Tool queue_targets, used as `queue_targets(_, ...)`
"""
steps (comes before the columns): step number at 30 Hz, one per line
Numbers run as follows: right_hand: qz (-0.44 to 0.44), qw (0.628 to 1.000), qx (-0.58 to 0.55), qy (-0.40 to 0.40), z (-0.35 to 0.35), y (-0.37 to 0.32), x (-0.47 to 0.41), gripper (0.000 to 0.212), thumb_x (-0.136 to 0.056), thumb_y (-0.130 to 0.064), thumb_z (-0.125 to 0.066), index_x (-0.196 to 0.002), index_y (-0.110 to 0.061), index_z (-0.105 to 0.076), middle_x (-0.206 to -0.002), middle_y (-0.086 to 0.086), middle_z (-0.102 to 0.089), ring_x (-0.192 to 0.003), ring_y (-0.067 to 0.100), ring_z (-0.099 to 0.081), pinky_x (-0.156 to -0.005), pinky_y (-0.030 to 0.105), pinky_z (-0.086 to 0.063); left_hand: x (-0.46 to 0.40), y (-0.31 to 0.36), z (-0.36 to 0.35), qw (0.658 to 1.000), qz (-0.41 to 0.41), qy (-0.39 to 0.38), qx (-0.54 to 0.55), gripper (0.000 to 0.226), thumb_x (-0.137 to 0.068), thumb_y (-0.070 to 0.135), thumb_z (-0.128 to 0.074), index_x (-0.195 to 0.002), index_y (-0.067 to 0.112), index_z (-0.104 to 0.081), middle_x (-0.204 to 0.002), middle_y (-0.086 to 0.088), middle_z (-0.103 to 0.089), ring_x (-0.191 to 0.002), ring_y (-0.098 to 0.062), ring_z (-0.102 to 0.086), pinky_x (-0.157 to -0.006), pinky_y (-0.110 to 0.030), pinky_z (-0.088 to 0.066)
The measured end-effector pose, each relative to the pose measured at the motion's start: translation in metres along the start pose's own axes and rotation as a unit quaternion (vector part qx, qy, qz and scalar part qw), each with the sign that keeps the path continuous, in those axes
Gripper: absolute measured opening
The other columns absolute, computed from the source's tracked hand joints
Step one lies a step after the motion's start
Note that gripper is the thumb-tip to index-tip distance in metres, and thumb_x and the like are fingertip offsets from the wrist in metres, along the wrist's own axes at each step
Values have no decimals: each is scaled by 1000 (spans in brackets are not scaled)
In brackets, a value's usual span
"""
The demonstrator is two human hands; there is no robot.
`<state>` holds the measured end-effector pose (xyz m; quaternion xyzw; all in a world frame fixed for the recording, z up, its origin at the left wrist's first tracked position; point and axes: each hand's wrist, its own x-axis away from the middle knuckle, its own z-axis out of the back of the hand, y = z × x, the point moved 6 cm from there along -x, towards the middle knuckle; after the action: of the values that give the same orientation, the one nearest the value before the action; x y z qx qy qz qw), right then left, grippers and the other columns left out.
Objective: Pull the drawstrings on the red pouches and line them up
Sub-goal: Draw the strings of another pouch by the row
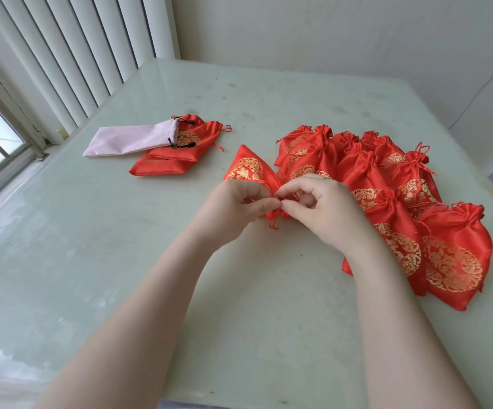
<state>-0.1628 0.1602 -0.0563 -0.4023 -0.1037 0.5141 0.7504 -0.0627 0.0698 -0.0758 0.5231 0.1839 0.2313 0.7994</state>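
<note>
One red pouch [246, 169] in hand at mid-table: left hand [239, 205] and right hand [322, 208] both pinch at its gathered neck, where the drawstring [272, 224] dangles toward the person, so this piece reads as mid-cinch. Many cinched pouches [387, 187] lie overlapped to the right, more a loose fan than a tidy row, judged done or nearly so. Two flatter red pouches [168, 160] sit far left under a pink pouch [127, 140], apparently still to do.

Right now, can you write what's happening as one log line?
left hand: pinches drawstring | right hand: pinches pouch mouth | red pouch: on table | cinched pile: right
</note>
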Motion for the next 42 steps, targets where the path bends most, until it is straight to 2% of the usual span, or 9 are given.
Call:
queue_targets(3, -51, 997, 12, -53, -6, 6, 2, 9, -79, -14, -69, -81, -23, -68, -61, -17, -50, -53, -2, -51, -54, 6, -35, -1, -2, -4, 1000, 6, -16, -8, 21, -85, 9, -64, -66, 16, -61, -47, 13, -58, -47, 4, -52, -53, -9, -39)
queue_targets(7, -76, 991, 32, -102, -18, 10, 4, 20, -83, -13, -63, -68, -26, -60, -44, -12, -53, -42, -1, -51, -45, 11, -36, -3, -6, -2, 999, -2, -3, -37, 25, -85, 9, -64, -63, 19, -60, -58, 3, -63, -53, -6, -58, -61, -22, -51)
queue_targets(15, -103, 981, -159, -49, -21, 13, 1, 6, -80, -6, -68, -79, -11, -69, -65, -2, -55, -53, -3, -44, -57, 11, -36, -4, -5, 8, 999, -2, 23, 33, 17, -85, 4, -62, -69, 9, -63, -54, 8, -61, -51, -3, -57, -57, -15, -49)
queue_targets(24, -109, 981, -161, -11, -15, 12, 1, 19, -81, -6, -63, -67, -18, -62, -57, -6, -47, -48, 0, -38, -49, 12, -31, -3, -3, 3, 999, -7, 7, -51, 22, -84, 11, -65, -64, 17, -58, -55, 12, -61, -50, 4, -52, -51, -8, -38)
queue_targets(29, -77, 987, -142, 4, -14, 5, -1, 23, -81, -4, -64, -65, -20, -60, -59, -4, -48, -49, 0, -38, -51, 13, -32, -2, 5, 7, 974, -106, 94, -178, 18, -79, 11, -67, -67, 16, -54, -60, 12, -53, -53, 1, -51, -52, -8, -37)
queue_targets(32, -88, 983, -163, -9, -15, 6, -1, 21, -82, -5, -64, -66, -19, -62, -60, -3, -53, -52, 2, -41, -54, 16, -35, 2, 12, 6, 945, -197, 146, -215, 13, -77, 27, -55, -71, 15, -54, -64, 10, -51, -54, -8, -48, -52, -23, -43)
queue_targets(34, -107, 974, -198, -21, -16, 8, 0, 22, -85, -6, -61, -66, -17, -61, -51, -11, -53, -46, 2, -42, -49, 15, -33, 3, 13, 5, 932, -233, 159, -225, 8, -79, 30, -49, -75, 23, -49, -69, 10, -50, -56, -6, -42, -50, -24, -41)
queue_targets(39, -179, 914, -364, -13, -25, 16, 1, 23, -92, -7, -53, -70, -12, -56, -45, -8, -50, -38, 6, -42, -36, 17, -30, 3, 13, 7, 934, -247, 170, -195, 26, -85, 29, -49, -80, 8, -63, -74, 2, -59, -56, -18, -53, -51, -32, -48)
queue_targets(42, -167, 922, -349, -6, -24, 13, 0, 17, -90, -6, -55, -79, -17, -61, -46, -8, -54, -38, 4, -46, -38, 16, -31, 2, 12, 8, 936, -246, 179, -178, 27, -84, 29, -51, -80, 6, -64, -73, 7, -56, -58, -12, -52, -54, -34, -47)
